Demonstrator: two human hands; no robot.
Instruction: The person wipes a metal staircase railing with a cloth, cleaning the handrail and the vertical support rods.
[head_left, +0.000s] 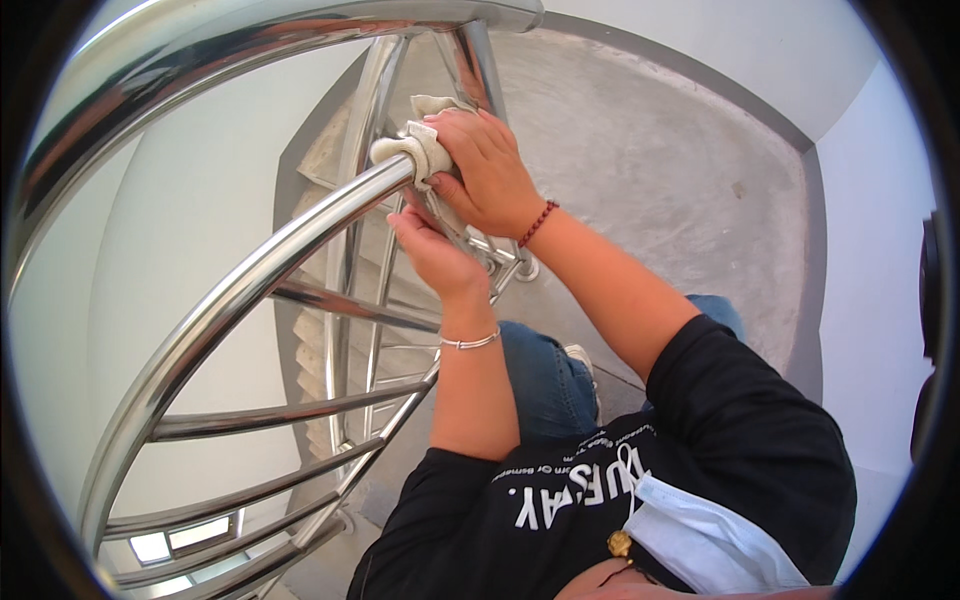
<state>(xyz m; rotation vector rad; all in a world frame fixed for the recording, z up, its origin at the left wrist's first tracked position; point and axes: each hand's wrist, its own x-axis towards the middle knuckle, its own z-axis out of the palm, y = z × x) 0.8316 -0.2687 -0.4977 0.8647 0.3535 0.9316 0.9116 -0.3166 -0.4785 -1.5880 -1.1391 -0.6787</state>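
Note:
A cream cloth (431, 154) is wrapped around the upper end of a curved stainless-steel handrail (277, 255). On top of the rail my right hand (484, 169) grips the cloth, thumb on the near side and fingers over the far side. Just below, my left hand (442, 251) is raised under the rail beside the hanging part of the cloth, palm turned up; part of its fingers is hidden behind the cloth, so its hold on it is unclear.
Steel balusters (300, 412) fill the railing at the left, with concrete stairs (322, 360) beyond. A thicker steel rail (225, 60) curves across the top left. Walls with a grey skirting border the concrete landing (660, 165).

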